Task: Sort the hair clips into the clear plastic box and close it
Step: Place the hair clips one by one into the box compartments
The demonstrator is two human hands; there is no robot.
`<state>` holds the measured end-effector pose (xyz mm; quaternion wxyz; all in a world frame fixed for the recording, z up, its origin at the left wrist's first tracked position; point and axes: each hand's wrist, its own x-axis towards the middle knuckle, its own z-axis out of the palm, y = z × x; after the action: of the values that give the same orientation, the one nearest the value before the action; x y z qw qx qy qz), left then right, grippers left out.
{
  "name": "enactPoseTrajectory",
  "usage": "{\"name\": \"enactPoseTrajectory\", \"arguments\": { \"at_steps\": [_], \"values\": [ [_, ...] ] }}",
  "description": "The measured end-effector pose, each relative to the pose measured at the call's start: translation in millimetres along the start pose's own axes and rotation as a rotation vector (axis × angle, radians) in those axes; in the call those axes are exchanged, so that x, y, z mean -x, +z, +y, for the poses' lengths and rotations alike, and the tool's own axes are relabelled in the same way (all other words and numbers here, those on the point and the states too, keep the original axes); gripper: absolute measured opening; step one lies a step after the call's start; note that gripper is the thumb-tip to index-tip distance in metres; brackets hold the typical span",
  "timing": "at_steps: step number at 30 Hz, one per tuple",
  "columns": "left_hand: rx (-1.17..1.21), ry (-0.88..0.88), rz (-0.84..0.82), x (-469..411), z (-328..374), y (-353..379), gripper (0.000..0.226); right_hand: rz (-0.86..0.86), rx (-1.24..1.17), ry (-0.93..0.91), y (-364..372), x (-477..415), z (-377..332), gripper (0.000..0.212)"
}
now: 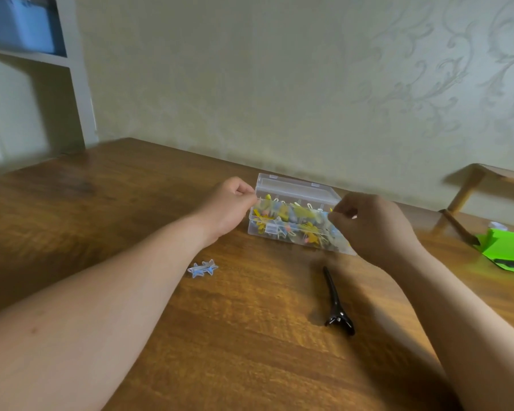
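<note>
A clear plastic box [294,191] stands on the wooden table near the wall, with several yellow, blue and pink hair clips inside. My left hand [229,206] pinches the left end of its lid, and my right hand [371,223] pinches the right end; the lid sits slightly raised above the base. A blue star-shaped clip [202,268] lies on the table in front of the box, beside my left forearm. A long black clip [337,304] lies closer to me, between my forearms.
The wooden table [250,351] runs up to a patterned wall. A green paper item [508,250] lies at the right edge, with a wooden chair [469,185] behind it. A white shelf unit [77,84] holding a blue bin stands at the far left.
</note>
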<state>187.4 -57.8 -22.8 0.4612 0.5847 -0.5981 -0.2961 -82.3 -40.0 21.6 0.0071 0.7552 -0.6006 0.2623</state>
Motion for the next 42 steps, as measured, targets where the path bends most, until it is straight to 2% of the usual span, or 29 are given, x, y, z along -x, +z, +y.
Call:
{"name": "enactPoseTrajectory", "arguments": {
  "at_steps": [3, 6, 8, 11, 15, 20, 22, 25, 28, 36, 39, 42],
  "values": [
    [0.001, -0.024, 0.016, -0.9, 0.1, 0.7, 0.014, -0.022, -0.122, -0.186, 3.3, 12.9, -35.4, 0.006],
    [0.067, -0.058, 0.033, -2.0, 2.2, 1.3, 0.015, -0.198, -0.196, -0.398, 15.6, 31.4, -70.4, 0.008],
    [0.092, -0.091, 0.027, -0.4, 4.7, 0.9, 0.020, -0.279, -0.218, -0.559, 23.7, 42.6, -87.0, 0.017],
    [0.104, -0.113, 0.028, -0.7, 4.5, -0.2, 0.023, -0.305, -0.189, -0.755, 35.1, 49.3, -100.9, 0.032],
    [0.075, -0.091, 0.026, -3.5, 3.3, -1.5, 0.021, -0.330, -0.129, -0.823, 43.5, 53.1, -106.7, 0.029],
    [0.086, -0.099, 0.027, -1.0, 3.4, -1.4, 0.033, -0.324, -0.169, -0.734, 33.0, 54.0, -100.9, 0.014],
    [0.125, -0.105, 0.026, -1.0, 2.7, -0.5, 0.033, -0.257, -0.242, -0.582, 26.5, 46.5, -93.2, 0.012],
    [0.104, -0.075, 0.016, -3.7, -0.1, -0.2, 0.020, -0.065, -0.298, -0.258, 17.4, 20.0, -67.8, 0.014],
    [0.057, -0.059, 0.004, -3.2, -0.7, -1.0, 0.021, -0.015, -0.260, -0.054, 11.7, -0.4, -37.5, 0.019],
    [0.028, -0.032, -0.001, -3.2, -2.3, -1.6, 0.020, -0.073, -0.094, 0.018, 33.0, -10.5, -28.4, 0.020],
    [0.028, -0.029, -0.002, -5.0, -4.0, -0.8, 0.019, -0.087, -0.073, 0.054, 34.2, -10.7, -29.6, 0.039],
    [0.027, -0.026, -0.002, -6.4, -5.0, -0.2, 0.018, -0.068, -0.064, 0.047, 35.0, -9.2, -28.0, 0.048]
  ]
}}
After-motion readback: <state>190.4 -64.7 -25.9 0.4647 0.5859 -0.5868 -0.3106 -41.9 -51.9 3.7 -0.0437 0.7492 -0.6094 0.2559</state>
